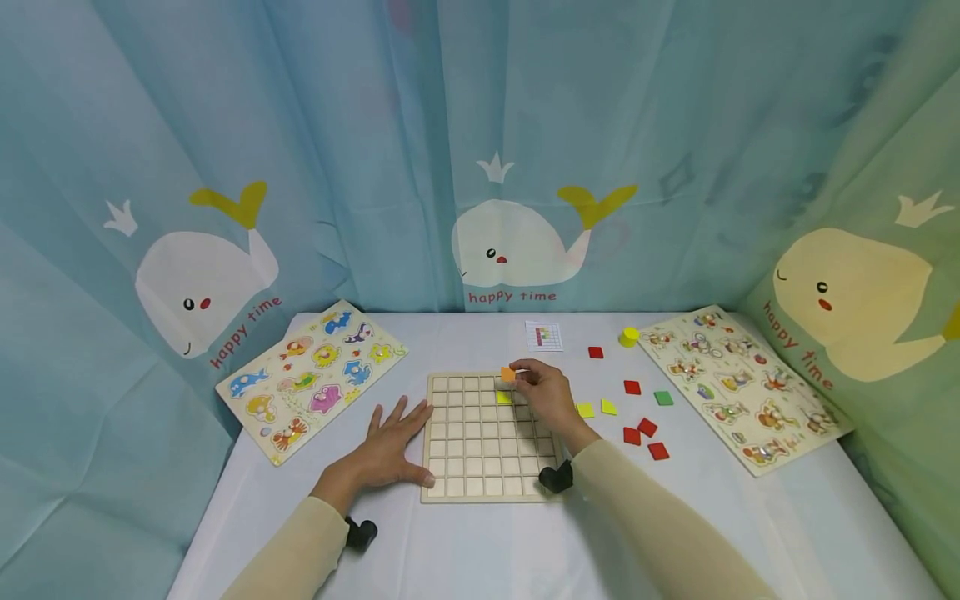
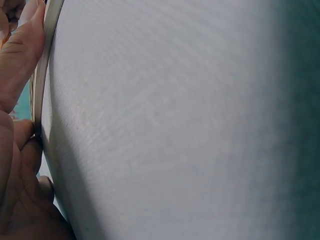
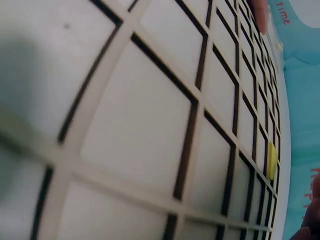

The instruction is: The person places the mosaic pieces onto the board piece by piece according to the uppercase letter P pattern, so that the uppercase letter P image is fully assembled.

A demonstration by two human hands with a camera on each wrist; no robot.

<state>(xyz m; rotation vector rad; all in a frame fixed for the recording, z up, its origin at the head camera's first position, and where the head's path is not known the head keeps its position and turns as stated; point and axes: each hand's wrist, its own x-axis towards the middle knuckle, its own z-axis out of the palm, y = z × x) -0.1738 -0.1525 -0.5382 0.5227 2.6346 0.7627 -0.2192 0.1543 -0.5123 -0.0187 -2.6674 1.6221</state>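
Observation:
A wooden grid board (image 1: 456, 500) of square cells lies in the middle of the table. My right hand (image 1: 551, 398) pinches an orange tile (image 1: 508, 374) between thumb and fingers, over the board's far row. Just below it, a yellow tile (image 1: 504, 398) sits in a cell; in the right wrist view this yellow tile (image 3: 271, 161) appears near the board's far side. At the left rim my left hand (image 1: 386, 450) rests spread out, thumb and fingertips touching the board's edge. The left wrist view catches part of the left hand (image 2: 17, 65) against that edge.
Right of the board lie yellow pieces (image 1: 608, 407), several red tiles (image 1: 632, 387) and a green tile (image 1: 663, 398). A yellow cylinder (image 1: 629, 337) stands farther back. Behind the board is a printed card (image 1: 543, 336). Picture puzzle boards flank it, left (image 1: 309, 382) and right (image 1: 738, 387).

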